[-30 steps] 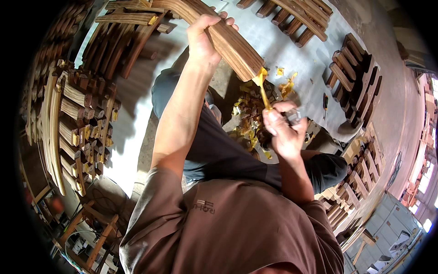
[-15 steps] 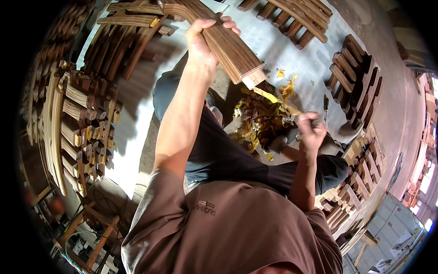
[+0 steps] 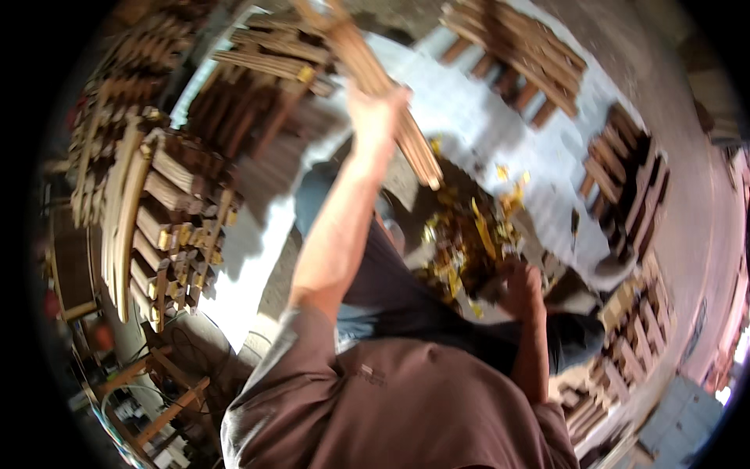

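Note:
My left hand (image 3: 376,113) is closed round a long brown wooden frame piece (image 3: 361,55), which slants from the top edge down to a squared end above the floor. Part of its upper end runs out of the picture. Low beside a heap of yellow and brown peeled tape scraps (image 3: 469,234) is my right hand (image 3: 522,289). Its fingers are dark and smeared by motion, so what they hold, if anything, cannot be made out.
Stacked wooden frame parts stand at left (image 3: 168,227), more lie at the far left (image 3: 269,59), far right (image 3: 519,55) and right (image 3: 621,184). A pale sheet (image 3: 461,94) covers the floor. On it lies a screwdriver-like tool (image 3: 575,222).
The wooden piece has been turned so a narrower side shows. My right hand has dropped from its end toward the scrap heap, and the yellow strip it held is no longer distinguishable there.

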{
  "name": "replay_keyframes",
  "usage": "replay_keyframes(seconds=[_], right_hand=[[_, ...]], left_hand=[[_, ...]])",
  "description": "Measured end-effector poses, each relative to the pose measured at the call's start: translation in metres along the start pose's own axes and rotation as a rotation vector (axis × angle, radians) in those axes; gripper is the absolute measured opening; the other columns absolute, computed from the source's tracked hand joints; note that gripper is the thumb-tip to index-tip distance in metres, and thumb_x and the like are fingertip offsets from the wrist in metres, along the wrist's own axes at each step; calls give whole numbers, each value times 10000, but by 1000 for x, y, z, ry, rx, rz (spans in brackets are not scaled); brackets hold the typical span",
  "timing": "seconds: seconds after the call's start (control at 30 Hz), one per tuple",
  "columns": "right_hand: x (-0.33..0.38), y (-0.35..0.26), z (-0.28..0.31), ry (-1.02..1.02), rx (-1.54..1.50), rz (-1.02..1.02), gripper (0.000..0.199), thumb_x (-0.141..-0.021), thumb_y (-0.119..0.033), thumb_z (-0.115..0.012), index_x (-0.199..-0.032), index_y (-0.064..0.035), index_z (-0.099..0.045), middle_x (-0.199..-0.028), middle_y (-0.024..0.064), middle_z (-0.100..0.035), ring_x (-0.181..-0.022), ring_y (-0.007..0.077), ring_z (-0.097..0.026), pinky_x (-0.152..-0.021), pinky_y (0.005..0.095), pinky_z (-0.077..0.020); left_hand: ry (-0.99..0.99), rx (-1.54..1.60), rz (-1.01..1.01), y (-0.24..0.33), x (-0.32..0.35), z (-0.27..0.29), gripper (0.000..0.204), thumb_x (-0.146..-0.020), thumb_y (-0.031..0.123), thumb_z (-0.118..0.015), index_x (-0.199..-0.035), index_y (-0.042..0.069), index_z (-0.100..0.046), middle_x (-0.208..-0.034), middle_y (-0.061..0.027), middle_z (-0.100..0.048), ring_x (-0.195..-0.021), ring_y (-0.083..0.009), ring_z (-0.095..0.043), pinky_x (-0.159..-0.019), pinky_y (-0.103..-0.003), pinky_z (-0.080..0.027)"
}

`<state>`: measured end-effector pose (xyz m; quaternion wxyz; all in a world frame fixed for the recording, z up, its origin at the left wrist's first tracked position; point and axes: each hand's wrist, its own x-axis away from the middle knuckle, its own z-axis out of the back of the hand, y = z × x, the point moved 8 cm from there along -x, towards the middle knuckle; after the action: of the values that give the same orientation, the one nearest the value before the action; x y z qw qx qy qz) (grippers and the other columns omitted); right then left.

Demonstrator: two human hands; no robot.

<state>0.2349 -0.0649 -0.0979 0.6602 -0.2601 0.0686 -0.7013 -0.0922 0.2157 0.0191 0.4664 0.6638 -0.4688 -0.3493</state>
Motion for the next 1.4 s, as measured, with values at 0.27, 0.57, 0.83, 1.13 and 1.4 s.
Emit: replay_keyframes(seconds=[0.27, 0.57, 0.83, 1.13, 1.4], right_hand=[[-29, -16, -39, -149, 266, -118, 182, -784, -246, -715, -831, -72, -688, -847, 185, -712, -841, 374, -694, -733, 458, -544], [-16, -21, -33, -250, 394, -1, 166, -770, -162, -605, -816, -43, -712, -821, 198, -703, -832, 385, -694, -734, 471, -543], [-24, -24, -35, -13, 263, -43, 176, -755, -187, -586, -860, -54, -634, -749, 186, -688, -752, 384, -682, -697, 482, -527], [-30, -20, -32, 162, 46, -24, 230, -757, -256, -687, -802, -39, -625, -763, 179, -669, -738, 389, -663, -670, 482, -524], [-48, -19, -23, -156, -91, -140, 506, -718, -450, -774, -1019, -51, -693, -843, 182, -711, -790, 325, -698, -726, 433, -538]], left_hand=[[-176, 26, 156, -20, 14, -17, 482, -720, 45, -756, -1115, 15, -482, -916, -92, -619, -777, -178, -627, -699, -327, -531], [-291, -188, 135, -20, 31, -42, 517, -698, 118, -823, -1090, 10, -505, -942, -74, -610, -863, -160, -606, -771, -305, -508], [-349, -286, 212, -34, 44, -42, 602, -670, 154, -806, -1156, -31, -502, -1001, -131, -637, -926, -208, -633, -844, -333, -509], [-349, -426, 69, -17, 48, -43, 554, -669, 119, -817, -1117, -28, -526, -949, -99, -636, -872, -177, -618, -813, -308, -504], [-362, -472, 92, -22, 53, -46, 581, -655, 147, -803, -1136, -33, -532, -959, -116, -651, -892, -190, -631, -834, -314, -502]])
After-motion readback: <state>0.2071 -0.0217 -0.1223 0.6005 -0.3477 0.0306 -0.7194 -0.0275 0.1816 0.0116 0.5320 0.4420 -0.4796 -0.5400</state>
